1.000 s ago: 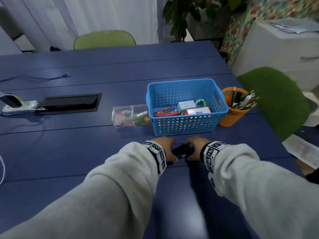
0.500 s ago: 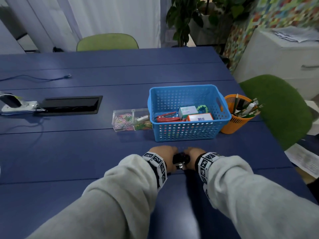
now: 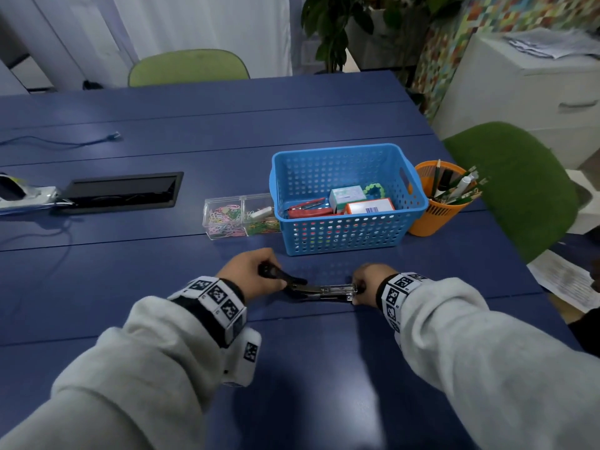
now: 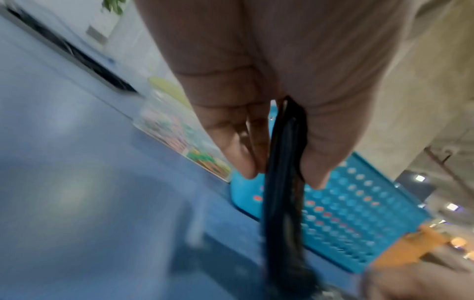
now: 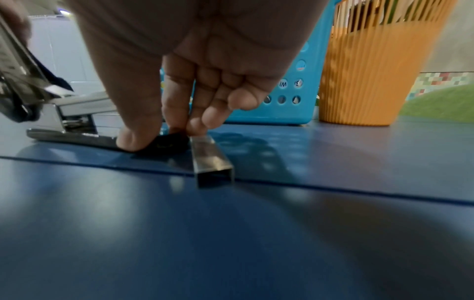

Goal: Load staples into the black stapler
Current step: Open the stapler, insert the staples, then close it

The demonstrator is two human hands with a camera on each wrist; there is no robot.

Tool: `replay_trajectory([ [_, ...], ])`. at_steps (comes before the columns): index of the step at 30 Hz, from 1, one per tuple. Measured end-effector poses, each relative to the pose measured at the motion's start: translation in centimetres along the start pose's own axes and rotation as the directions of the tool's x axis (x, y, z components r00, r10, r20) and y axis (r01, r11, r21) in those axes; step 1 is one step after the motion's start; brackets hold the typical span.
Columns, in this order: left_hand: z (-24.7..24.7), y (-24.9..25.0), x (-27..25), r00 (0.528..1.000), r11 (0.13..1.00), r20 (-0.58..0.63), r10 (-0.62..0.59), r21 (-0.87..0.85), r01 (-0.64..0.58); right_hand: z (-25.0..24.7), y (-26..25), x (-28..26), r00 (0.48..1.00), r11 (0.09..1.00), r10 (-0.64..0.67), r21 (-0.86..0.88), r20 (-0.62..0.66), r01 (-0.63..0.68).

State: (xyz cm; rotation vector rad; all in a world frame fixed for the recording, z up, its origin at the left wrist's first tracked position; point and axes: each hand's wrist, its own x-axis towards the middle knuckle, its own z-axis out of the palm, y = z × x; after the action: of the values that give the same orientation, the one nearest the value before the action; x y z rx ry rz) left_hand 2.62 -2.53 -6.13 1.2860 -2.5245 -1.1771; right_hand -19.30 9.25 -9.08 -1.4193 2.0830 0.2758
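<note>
The black stapler (image 3: 321, 290) lies swung open on the blue table (image 3: 194, 271), its metal magazine (image 5: 84, 101) bared. My left hand (image 3: 250, 274) pinches the black top cover (image 4: 282, 182) between thumb and fingers and holds it back to the left, slightly raised. At the stapler's right end my right hand (image 3: 367, 284) sets its thumb on the black base, while its fingertips hold a silver strip of staples (image 5: 212, 162) whose free end rests on the table. The wrist view of the left hand (image 4: 279, 178) is blurred.
Just beyond the hands stands a blue basket (image 3: 344, 235) holding a red stapler and small boxes. A clear box of paper clips (image 3: 240, 216) sits to its left and an orange pen cup (image 3: 435, 216) to its right. A cable hatch (image 3: 123, 193) lies far left.
The hands, close together on the closed stapler, have moved apart. My left hand has pulled the black cover open to the left, and the metal magazine now shows.
</note>
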Motion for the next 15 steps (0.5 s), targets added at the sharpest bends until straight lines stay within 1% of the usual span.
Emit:
replay_trajectory([
  [3,-1.3,-2.1,-0.5,0.994,0.977,0.051,-0.098,0.194,0.086,0.0,0.0,0.0,1.000,1.000,-0.003,-0.013,-0.007,0.002],
  [5,-1.3,-3.0,-1.0,0.981,0.958,0.093,-0.168,0.252,0.140,0.0,-0.1,0.0,1.000,1.000,-0.004,-0.023,-0.003,0.004],
  [7,-0.9,-3.3,-1.0,0.971,0.943,0.113,-0.209,0.286,0.170,-0.1,-0.1,-0.1,1.000,1.000,-0.007,-0.026,-0.001,0.007],
  [9,-0.5,-3.4,-0.5,0.963,0.918,0.147,-0.225,0.364,0.158,-0.1,-0.1,-0.1,1.000,1.000,-0.008,-0.028,0.002,0.008],
  [11,0.0,-3.2,0.0,0.960,0.884,0.179,-0.215,0.453,0.113,-0.1,-0.2,0.0,1.000,1.000,-0.002,-0.028,-0.001,0.002],
  [13,0.6,-2.6,0.4,0.962,0.867,0.197,-0.191,0.493,0.071,0.0,-0.2,0.0,1.000,1.000,0.004,-0.016,-0.005,-0.004],
  [15,1.2,-2.0,0.7,0.965,0.867,0.217,-0.148,0.497,0.022,0.0,-0.2,0.0,1.000,1.000,0.010,-0.012,0.005,-0.010],
])
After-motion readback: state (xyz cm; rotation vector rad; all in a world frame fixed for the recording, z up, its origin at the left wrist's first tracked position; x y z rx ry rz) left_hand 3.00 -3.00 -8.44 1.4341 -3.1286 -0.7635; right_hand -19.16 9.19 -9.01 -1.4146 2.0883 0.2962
